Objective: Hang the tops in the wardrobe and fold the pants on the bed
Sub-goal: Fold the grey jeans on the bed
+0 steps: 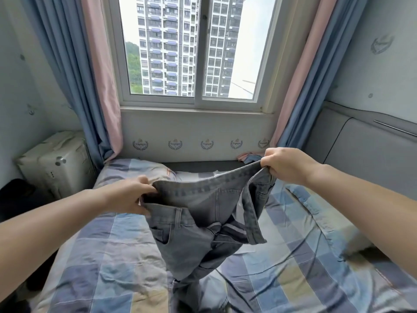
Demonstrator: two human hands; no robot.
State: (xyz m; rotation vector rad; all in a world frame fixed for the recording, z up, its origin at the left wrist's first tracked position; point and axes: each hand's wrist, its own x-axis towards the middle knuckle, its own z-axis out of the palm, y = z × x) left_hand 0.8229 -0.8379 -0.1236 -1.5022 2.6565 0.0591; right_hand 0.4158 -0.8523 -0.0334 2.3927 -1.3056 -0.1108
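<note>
- Grey jeans (203, 213): held up by the waistband over the bed (101, 256), fly open, legs trailing down onto the checked cover. Denim is judged fairly heavy, limp yet thick at the seams, and not slippery.
- Left hand (128, 195): fingers curled round the waistband's left end.
- Right hand (284, 164): pinches the waistband's right end, held higher; these two side points look the firmest holds for laying the legs together.
- Pillow (135, 169), then window (194, 53): beyond, apart from the garment.
</note>
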